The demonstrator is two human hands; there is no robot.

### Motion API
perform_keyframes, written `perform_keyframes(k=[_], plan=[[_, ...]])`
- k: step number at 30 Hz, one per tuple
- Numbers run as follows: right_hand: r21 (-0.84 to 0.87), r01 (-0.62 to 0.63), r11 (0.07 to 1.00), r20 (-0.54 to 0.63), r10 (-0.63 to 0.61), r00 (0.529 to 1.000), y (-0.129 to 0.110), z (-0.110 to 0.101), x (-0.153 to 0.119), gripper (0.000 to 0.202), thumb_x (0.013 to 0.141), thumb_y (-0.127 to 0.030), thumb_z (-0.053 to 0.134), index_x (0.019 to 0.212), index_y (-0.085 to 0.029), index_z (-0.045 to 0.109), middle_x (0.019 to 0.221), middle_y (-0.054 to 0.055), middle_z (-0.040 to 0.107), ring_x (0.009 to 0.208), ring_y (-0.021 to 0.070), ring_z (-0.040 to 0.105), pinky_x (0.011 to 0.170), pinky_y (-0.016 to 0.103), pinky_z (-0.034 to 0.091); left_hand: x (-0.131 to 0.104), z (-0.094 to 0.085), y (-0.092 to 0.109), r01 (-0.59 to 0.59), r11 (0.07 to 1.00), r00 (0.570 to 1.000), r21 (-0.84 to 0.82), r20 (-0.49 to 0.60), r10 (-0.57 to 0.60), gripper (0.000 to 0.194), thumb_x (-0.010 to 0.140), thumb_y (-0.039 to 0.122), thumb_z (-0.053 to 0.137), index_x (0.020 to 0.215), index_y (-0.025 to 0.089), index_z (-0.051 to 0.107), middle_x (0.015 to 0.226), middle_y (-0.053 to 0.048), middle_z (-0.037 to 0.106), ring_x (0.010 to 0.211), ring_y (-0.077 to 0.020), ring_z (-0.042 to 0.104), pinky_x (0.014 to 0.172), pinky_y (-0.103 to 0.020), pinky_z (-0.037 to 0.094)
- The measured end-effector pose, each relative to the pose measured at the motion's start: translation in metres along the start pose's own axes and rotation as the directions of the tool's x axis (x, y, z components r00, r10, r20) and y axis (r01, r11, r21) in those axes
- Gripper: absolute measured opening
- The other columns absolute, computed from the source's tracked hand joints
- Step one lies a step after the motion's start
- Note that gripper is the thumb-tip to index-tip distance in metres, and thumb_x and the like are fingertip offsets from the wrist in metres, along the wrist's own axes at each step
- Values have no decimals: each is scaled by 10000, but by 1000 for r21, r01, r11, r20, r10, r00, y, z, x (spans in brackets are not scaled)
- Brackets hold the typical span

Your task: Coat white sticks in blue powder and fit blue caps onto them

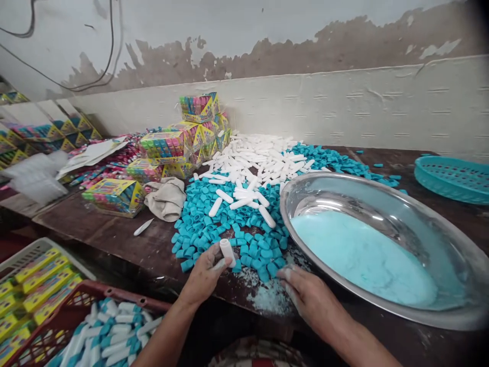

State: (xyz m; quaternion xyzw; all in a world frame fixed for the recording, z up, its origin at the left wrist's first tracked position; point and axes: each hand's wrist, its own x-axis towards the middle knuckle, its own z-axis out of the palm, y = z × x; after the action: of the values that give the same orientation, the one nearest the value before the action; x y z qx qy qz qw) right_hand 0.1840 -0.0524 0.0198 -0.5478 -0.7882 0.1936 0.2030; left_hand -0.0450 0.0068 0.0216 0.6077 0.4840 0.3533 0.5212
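Note:
My left hand point(203, 275) is closed around a white plastic tube point(227, 251), which it holds tilted upright with its open end up. Just below my left hand's fingers, a heap of blue caps point(202, 209) spreads over the dark table. My right hand point(311, 295) is at the heap's near right edge, its fingers curled together beside the caps; whatever they pinch, if anything, is hidden. Several white tubes point(263, 158) lie piled behind and on top of the caps. Pale blue powder point(271, 299) is scattered on the table between my hands.
A steel basin point(288, 224) of light blue powder point(355, 250) stands at right, with a blue plastic basket point(451, 178) beyond. Packed boxes point(114, 196) and a cloth point(167, 199) sit left. Below, a red crate point(110, 293) contains blue-capped white tubes point(114, 336).

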Motion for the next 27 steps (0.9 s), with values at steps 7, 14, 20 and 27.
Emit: perform_keyframes(k=[7, 14, 20, 27], plan=[[-367, -85, 926, 40, 107, 993, -2, 16, 49, 200, 818, -186, 458, 889, -181, 645, 883, 96, 570, 818, 212, 552, 761, 336, 442, -6, 1, -17, -5, 999, 998, -38, 63, 8, 181, 788, 291, 505, 872, 141, 562, 859, -48, 612, 791, -173, 532, 697, -249, 407], [-429, -49, 902, 91, 97, 991, -2, 21, 60, 199, 766, -178, 522, 934, -183, 629, 923, 113, 556, 825, 246, 544, 746, 370, 438, -8, 5, -12, -35, 997, 994, -68, 105, 42, 190, 798, 293, 497, 880, 136, 566, 871, -49, 596, 789, -170, 516, 709, -255, 400], [-336, 13, 942, 61, 8, 998, -11, 12, 50, 305, 774, -140, 497, 1073, -147, 559, 1012, 122, 566, 952, 259, 520, 837, 389, 413, -9, 12, -5, 49, 985, 977, -167, 214, -12, 230, 788, 298, 512, 945, 140, 570, 838, -42, 569, 729, -151, 510, 639, -236, 418], [107, 25, 994, -32, -22, 999, -17, 3, 33, 265, 747, -113, 522, 994, -192, 573, 934, 56, 611, 881, 183, 569, 783, 299, 450, -7, 31, -6, 111, 911, 944, -396, 329, 28, 183, 752, 281, 577, 851, 128, 565, 704, -20, 565, 656, -131, 519, 640, -236, 411]])
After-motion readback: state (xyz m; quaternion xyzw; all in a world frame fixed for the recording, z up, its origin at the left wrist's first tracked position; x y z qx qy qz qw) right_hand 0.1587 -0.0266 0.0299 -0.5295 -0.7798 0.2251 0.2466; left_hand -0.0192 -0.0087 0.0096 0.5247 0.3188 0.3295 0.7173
